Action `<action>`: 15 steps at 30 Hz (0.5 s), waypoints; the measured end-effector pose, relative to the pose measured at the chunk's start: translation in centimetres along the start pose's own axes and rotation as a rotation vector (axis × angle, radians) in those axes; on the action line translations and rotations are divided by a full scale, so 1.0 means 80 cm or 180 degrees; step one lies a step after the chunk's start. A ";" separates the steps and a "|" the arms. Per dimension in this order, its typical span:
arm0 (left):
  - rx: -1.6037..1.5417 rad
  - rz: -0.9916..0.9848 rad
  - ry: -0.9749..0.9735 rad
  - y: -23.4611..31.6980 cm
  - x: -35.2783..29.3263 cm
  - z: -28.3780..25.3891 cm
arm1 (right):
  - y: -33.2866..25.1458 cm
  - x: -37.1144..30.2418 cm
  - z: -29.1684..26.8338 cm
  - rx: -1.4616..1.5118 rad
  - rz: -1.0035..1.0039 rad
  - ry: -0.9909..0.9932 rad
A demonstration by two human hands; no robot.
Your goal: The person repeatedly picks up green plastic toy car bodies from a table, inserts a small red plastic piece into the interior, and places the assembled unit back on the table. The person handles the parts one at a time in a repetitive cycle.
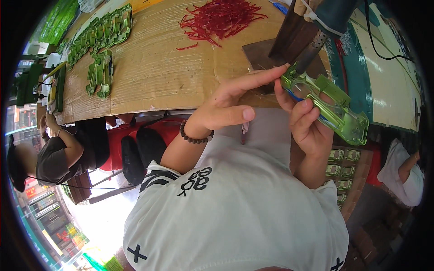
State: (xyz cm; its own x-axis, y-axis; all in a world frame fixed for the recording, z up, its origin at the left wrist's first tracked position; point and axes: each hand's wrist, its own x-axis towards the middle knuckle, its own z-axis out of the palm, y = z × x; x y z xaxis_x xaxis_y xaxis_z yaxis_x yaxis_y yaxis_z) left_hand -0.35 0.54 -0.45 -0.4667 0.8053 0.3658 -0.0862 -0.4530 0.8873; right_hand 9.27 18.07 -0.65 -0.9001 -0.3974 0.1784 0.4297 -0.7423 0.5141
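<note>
Just below the soldering iron (312,53), the right hand (312,121) grips a green toy-car shell (333,91); a slip could scorch it or the wide-spread left hand (222,103).

The left grip (219,106) extends its index finger (257,80), thumb (230,115) spread, while the right grip (313,131) curls.

An assembly workshop, it seems; matching green parts (103,30) lie in rows on a cardboard-covered table (153,77); red strips (221,19) are heaped there too; other people (61,158) are on both sides.
</note>
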 end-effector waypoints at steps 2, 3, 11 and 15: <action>-0.0067 -0.0028 -0.0011 0.001 0.000 0.000 | -0.001 0.001 -0.001 0.0014 0.0027 -0.0062; -0.0102 -0.0042 -0.0018 0.002 0.000 0.000 | -0.001 0.001 -0.002 -0.0006 0.0033 -0.0068; 0.0339 -0.0270 0.0331 -0.004 0.004 0.002 | -0.012 0.003 -0.008 -0.0670 -0.0461 0.0254; 0.0434 -0.0489 0.0497 -0.007 0.008 0.003 | -0.007 0.007 -0.005 -0.1023 -0.0703 0.0391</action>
State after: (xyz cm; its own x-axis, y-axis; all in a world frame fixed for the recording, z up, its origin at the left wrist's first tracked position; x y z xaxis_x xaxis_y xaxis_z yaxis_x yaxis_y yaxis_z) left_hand -0.39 1.41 -0.64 -0.5885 0.7870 0.1852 -0.0521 -0.2656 0.9627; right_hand 8.58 18.06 -1.16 -0.9664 -0.2565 -0.0186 0.2450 -0.9401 0.2369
